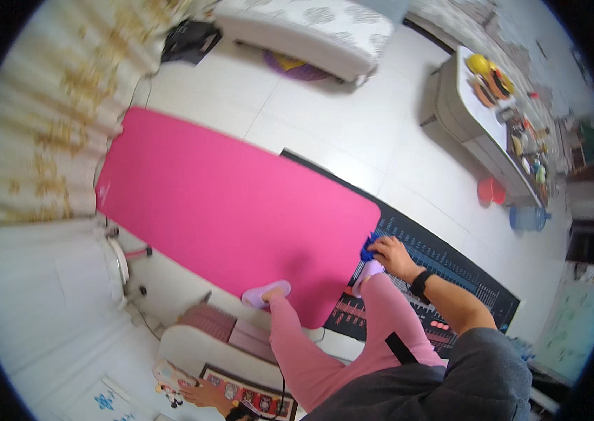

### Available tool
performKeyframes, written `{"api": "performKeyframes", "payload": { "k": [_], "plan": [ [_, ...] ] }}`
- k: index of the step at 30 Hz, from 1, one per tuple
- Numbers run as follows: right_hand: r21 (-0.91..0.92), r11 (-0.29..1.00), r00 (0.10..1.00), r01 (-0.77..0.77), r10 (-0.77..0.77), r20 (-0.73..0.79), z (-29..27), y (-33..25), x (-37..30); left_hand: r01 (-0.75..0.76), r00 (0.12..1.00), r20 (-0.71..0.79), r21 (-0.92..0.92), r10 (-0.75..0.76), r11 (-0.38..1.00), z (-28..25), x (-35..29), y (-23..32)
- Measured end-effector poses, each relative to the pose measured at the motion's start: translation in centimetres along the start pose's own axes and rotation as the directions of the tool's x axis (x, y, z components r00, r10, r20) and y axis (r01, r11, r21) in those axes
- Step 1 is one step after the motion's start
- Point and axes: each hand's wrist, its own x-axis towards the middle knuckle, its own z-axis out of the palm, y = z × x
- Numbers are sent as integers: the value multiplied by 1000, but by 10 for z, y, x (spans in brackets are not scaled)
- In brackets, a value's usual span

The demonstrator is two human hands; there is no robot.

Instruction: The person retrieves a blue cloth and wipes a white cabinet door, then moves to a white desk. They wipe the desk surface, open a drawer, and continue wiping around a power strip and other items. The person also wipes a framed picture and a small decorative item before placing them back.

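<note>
My right hand (394, 257), with a dark band on its wrist, reaches down to the near right end of a pink exercise mat (241, 196). Its fingers close on a blue shaggy bundle (369, 247), perhaps a cloth, at the mat's edge beside my right slipper (369, 272). Low on the left, my left hand (206, 398) is spread out over a pale surface, next to a small cartoon-decorated item (170, 379) and a framed panel of red pictures (262, 396). Whether its palm presses on anything is hidden.
A black printed mat (444, 259) lies partly under the pink one. My left slipper (265, 293) stands on the pink mat. Curtains (51, 126) line the left. A patterned bed (311, 31), a white cabinet (462, 105), a red bucket (491, 191) and a blue water jug (529, 218) stand beyond.
</note>
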Motion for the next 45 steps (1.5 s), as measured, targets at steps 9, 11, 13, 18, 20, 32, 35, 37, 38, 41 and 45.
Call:
{"api": "performKeyframes", "payload": {
  "k": [9,11,13,18,20,32,35,37,38,41,45],
  "plan": [
    [317,809,726,-494,585,-362,-83,212,-270,-641,754,-47,-272,655,718,-154,-140,227],
    [439,693,599,-572,718,-353,-92,228,-321,-746,653,-137,-290,745,600,-193,-169,274],
    [575,531,456,-623,843,-285,-93,231,-358,-799,553,-69,-326,830,505,-229,-188,317],
    [742,363,195,-564,931,-308,-89,218,-418,-941,293,-56,-196,954,277,-290,-226,404],
    [816,258,61,-518,962,-265,-84,209,-432,-980,129,-33,-154,991,122,-300,-237,437],
    [967,-254,-622,-29,761,181,8,45,-479,-553,-826,40,127,562,-823,-383,-515,675],
    [890,-426,-693,163,592,411,51,11,-474,-460,-887,-13,-29,461,-887,-413,-659,671],
    [789,-572,-647,226,517,560,76,-2,-469,-320,-947,21,5,320,-947,-421,-748,651],
    [746,-619,-624,246,488,611,86,-4,-466,-271,-960,65,-3,271,-962,-419,-791,636],
    [670,-648,-583,362,404,705,101,1,-474,-165,-963,215,14,165,-986,-405,-918,571],
    [638,-640,-579,429,347,738,94,33,-521,10,-939,342,-65,-32,-998,-395,-1046,480]
  ]
}}
